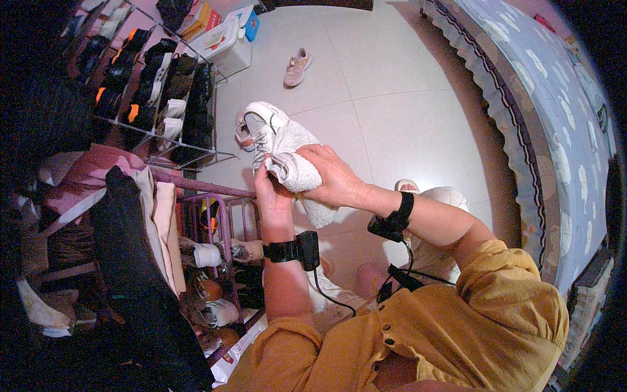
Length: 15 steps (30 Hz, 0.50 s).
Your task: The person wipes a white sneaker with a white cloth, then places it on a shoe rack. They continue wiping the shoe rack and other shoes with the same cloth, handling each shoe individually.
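Note:
A white lace-up sneaker (pixel 267 117) is held up in front of me, its heel end pointing away. My left hand (pixel 275 193) grips it from below at the near end, thumb along the side. My right hand (pixel 335 176) clasps a white terry cloth (pixel 299 169), bunched against the sneaker and covering its near part. One end of the cloth hangs down below my hands. Partly hidden behind the sneaker is a pinkish shoe (pixel 241 134). A single pink sneaker (pixel 297 68) lies farther off on the tiled floor (pixel 392 127).
A metal shoe rack (pixel 156 88) full of shoes stands at the left. Nearer, a purple metal frame (pixel 223 220) holds more shoes, beside draped clothes (pixel 132 230). A white lidded bin (pixel 223 46) stands at the back. Along the right runs a bed with a blue patterned cover (pixel 553 98).

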Each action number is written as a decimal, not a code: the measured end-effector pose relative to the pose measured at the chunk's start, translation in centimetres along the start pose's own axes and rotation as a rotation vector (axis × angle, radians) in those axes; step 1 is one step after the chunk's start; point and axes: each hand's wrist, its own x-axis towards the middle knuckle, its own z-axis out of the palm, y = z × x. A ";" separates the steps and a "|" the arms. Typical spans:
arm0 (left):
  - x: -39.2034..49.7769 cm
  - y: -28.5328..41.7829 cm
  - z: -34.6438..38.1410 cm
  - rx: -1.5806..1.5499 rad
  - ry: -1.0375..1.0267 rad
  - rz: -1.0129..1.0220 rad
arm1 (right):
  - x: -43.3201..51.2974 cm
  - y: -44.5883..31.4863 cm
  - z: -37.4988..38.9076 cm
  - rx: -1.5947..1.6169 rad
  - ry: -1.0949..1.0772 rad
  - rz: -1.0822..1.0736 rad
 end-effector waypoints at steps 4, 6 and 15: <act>0.0 -0.1 -0.6 -0.011 -0.114 0.007 | 0.0 -0.1 0.1 -0.097 0.016 -0.053; 0.0 -0.2 -0.8 -0.044 -0.204 0.011 | 0.0 -0.2 0.2 -0.134 0.031 -0.116; -0.9 -0.4 1.7 0.056 0.060 -0.027 | 0.5 -0.3 0.0 -0.093 -0.025 -0.021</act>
